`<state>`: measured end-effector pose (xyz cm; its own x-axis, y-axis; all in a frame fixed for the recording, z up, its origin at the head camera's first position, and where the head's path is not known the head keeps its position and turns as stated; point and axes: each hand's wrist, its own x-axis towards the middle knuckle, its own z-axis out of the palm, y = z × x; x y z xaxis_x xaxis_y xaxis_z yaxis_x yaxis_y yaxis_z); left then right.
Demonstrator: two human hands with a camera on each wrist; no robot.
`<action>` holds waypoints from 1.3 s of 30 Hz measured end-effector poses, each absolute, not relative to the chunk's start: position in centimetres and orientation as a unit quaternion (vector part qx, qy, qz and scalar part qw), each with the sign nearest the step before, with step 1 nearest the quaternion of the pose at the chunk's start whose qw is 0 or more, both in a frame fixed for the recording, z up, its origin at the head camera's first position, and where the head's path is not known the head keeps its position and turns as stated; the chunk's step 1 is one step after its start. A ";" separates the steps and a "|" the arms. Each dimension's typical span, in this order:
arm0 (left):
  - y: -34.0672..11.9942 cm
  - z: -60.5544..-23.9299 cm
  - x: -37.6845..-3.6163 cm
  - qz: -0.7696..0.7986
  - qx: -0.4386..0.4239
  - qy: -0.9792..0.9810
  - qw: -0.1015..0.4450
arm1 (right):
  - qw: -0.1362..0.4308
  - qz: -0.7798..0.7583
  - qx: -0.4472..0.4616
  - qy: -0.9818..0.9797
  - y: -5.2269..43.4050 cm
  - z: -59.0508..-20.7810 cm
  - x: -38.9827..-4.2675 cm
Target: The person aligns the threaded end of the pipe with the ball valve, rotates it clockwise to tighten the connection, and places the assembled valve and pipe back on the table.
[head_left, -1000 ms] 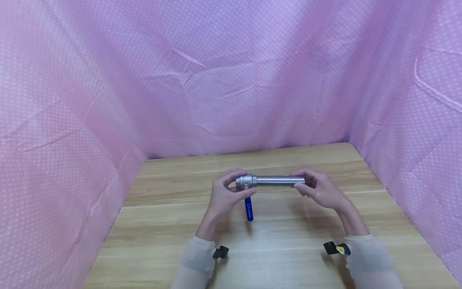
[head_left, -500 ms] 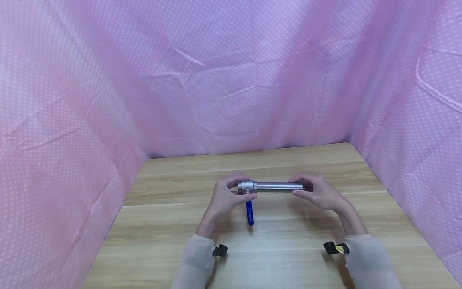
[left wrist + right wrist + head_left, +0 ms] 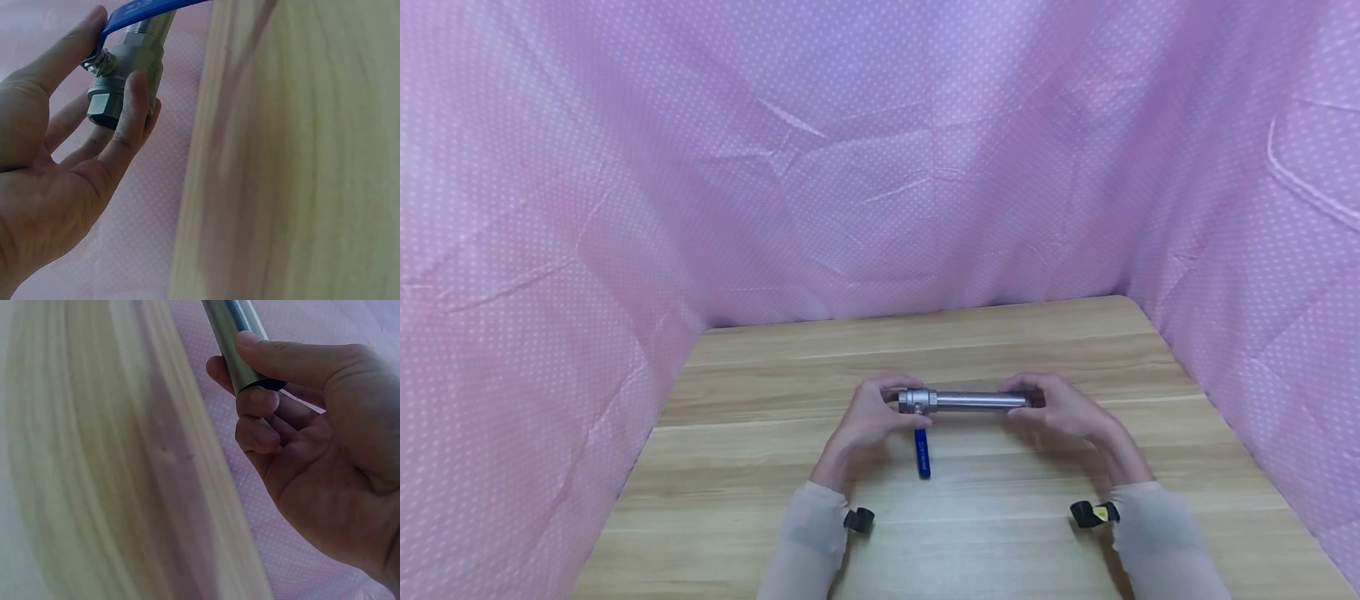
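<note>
While your left hand [image 3: 868, 417] and right hand [image 3: 1060, 408] are gripping its ends: one valved pipe [image 3: 977, 401], long axis left-right, blue handle [image 3: 922, 453] toward you.

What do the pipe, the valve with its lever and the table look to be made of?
Pipe: metal, likely steel, smooth and shiny with long highlights. Valve: duller grey metal, apparently cast, with flat faces. Lever: glossy blue, probably a plastic sleeve. Table: light wood grain, possibly laminate.

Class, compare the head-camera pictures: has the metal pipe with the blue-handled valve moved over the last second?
Yes. The pipe has dropped lower, toward the near edge of the wooden table, held by the left hand and right hand.
</note>
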<state>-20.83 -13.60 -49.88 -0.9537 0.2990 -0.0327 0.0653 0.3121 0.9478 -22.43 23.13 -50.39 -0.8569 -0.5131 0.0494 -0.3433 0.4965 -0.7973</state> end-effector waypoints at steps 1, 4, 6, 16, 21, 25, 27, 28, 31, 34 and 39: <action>-13.7 -50.0 -20.9 0.575 0.115 0.803 0.105 | 0.103 -0.436 -0.243 0.860 23.1 -50.5 -22.4; -13.9 -50.5 -21.0 0.574 0.118 0.803 0.113 | 0.130 -0.442 -0.213 0.862 23.1 -50.9 -22.4; -14.0 -50.7 -21.1 0.577 0.116 0.800 0.120 | 0.155 -0.458 -0.189 0.855 23.1 -51.2 -22.3; -14.2 -52.0 -21.5 0.600 0.094 0.777 0.167 | 0.167 -0.460 -0.209 0.847 23.0 -52.6 -22.7; -14.2 -52.4 -21.5 0.600 0.091 0.776 0.170 | 0.149 -0.448 -0.208 0.857 22.9 -52.9 -22.7; -14.3 -52.5 -21.6 0.599 0.092 0.776 0.175 | 0.127 -0.434 -0.215 0.866 22.9 -53.1 -22.9; -14.4 -52.6 -21.6 0.599 0.094 0.775 0.178 | 0.120 -0.425 -0.220 0.870 22.8 -53.0 -23.0; -14.4 -52.5 -21.6 0.599 0.096 0.774 0.180 | 0.118 -0.421 -0.222 0.872 22.8 -53.0 -23.0; -14.6 -52.6 -21.7 0.593 0.105 0.778 0.178 | 0.125 -0.413 -0.224 0.874 22.7 -52.8 -23.0; -14.8 -52.6 -21.7 0.573 0.117 0.794 0.169 | 0.129 -0.407 -0.224 0.876 22.7 -52.6 -23.0; -15.3 -52.4 -21.4 0.558 0.093 0.806 0.175 | 0.137 -0.408 -0.218 0.876 22.7 -52.6 -22.8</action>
<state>-21.42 -15.26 -52.37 -0.9212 0.3460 -0.1781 -0.0452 0.3595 0.9321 -22.78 22.67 -52.63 -0.8676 -0.4935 -0.0617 -0.2699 0.5714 -0.7750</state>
